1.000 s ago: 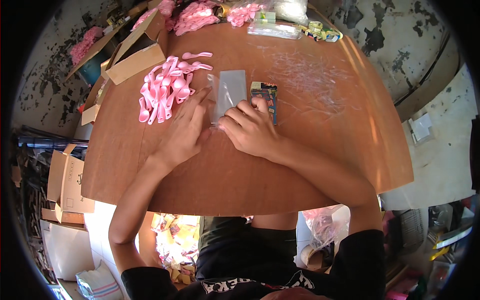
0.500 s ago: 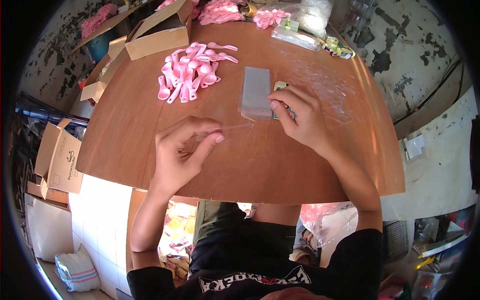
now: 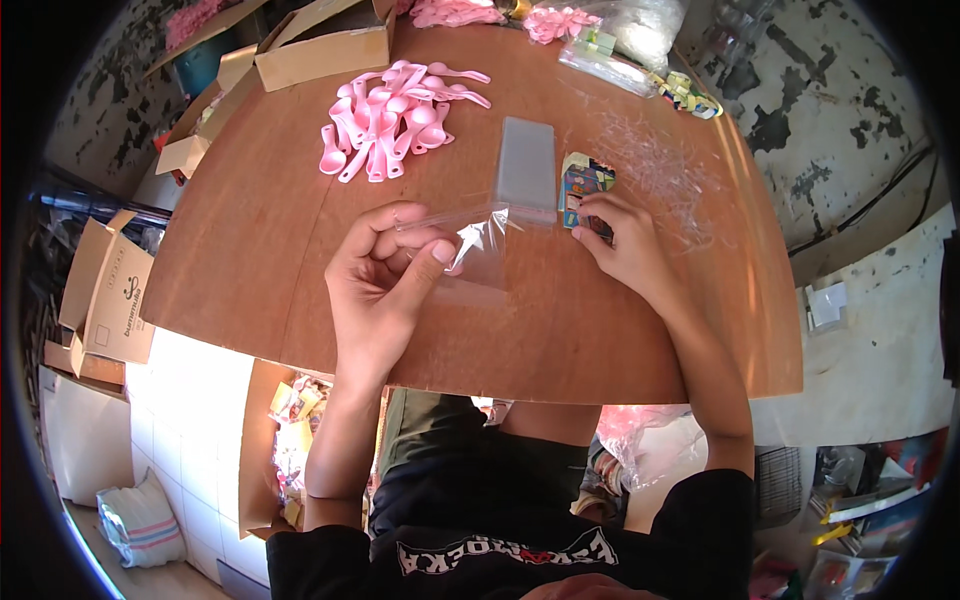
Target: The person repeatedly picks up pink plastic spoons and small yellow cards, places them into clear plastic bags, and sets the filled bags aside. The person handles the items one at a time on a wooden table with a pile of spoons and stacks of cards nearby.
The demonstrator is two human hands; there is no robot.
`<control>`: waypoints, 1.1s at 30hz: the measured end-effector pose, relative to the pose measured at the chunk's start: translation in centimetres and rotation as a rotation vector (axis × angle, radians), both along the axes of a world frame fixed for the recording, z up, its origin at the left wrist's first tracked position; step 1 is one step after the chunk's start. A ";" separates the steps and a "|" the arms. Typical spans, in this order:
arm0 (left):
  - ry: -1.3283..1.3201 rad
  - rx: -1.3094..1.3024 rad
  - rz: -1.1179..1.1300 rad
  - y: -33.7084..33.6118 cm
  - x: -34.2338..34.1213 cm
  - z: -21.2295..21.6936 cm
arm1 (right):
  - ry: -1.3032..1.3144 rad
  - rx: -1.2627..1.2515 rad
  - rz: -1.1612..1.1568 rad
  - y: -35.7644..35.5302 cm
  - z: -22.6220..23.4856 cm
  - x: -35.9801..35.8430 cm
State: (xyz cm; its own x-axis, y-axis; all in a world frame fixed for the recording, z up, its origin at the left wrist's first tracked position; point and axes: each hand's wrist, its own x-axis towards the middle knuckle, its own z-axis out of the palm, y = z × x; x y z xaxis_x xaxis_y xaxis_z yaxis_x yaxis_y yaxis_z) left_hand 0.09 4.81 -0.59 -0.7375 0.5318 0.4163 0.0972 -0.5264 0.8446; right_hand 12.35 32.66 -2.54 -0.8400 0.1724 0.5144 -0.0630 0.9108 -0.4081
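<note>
Between thumb and fingers, my left hand (image 3: 375, 285) pinches a clear plastic bag (image 3: 480, 255), which spreads out to the right above the table. My right hand (image 3: 628, 238) has its thumb and fingertips on the near end of a small stack of colourful printed cards (image 3: 588, 178); whether a card is lifted cannot be made out. Just left of the cards lies a neat stack of clear plastic bags (image 3: 526, 160). Beyond my left hand is a heap of pink plastic spoons (image 3: 390, 115).
Thin clear plastic strips (image 3: 665, 170) are scattered right of the cards. Cardboard boxes (image 3: 325, 50) stand at the back left of the brown wooden table (image 3: 240, 250). Along its far edge lie pink items (image 3: 455, 12), plastic packs (image 3: 605, 72) and a yellow patterned strip (image 3: 690, 95).
The clear bag in my left hand has turned from edge-on to broad side showing. My right hand has shifted onto the cards, which show more now. The view has moved slightly.
</note>
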 end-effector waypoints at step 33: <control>0.206 -0.309 -0.024 0.3 0.8 1.5 | 0.207 -0.150 0.243 -9.8 9.1 -2.8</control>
State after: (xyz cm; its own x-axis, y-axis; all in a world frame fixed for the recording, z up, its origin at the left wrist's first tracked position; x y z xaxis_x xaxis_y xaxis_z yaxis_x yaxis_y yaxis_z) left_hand 0.93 5.14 0.88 -0.6411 0.6713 0.3720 0.2723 -0.2542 0.9280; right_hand 9.56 22.85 6.54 -0.7462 0.0666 0.6624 -0.3660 0.7901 -0.4917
